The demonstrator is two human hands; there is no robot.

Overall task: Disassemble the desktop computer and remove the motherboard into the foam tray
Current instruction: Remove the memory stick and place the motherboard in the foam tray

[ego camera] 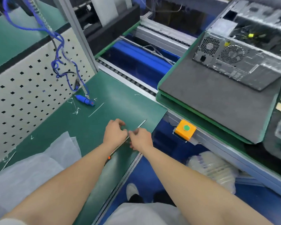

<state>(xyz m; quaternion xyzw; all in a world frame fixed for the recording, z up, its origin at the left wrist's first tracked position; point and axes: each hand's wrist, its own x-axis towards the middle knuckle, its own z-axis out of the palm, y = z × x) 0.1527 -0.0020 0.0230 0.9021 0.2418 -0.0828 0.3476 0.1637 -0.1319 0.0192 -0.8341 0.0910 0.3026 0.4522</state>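
The desktop computer (234,62) lies on its side at the upper right, rear fans facing me, its open top blurred. It rests on a grey foam pad (209,103) on the conveyor. A long thin screwdriver (142,123) lies slanted across the green mat, its orange-marked handle end near my left forearm. My left hand (115,132) and my right hand (140,138) meet at the middle of its shaft, fingertips pinched together there. Both hands are far left of the computer. No motherboard can be made out.
A yellow box with a green button (186,129) sits on the conveyor rail to the right of my hands. A blue tool (85,100) on coiled blue cable lies at the back of the green mat (117,98). Translucent sheets (39,164) cover the near left; a perforated panel (23,95) stands left.
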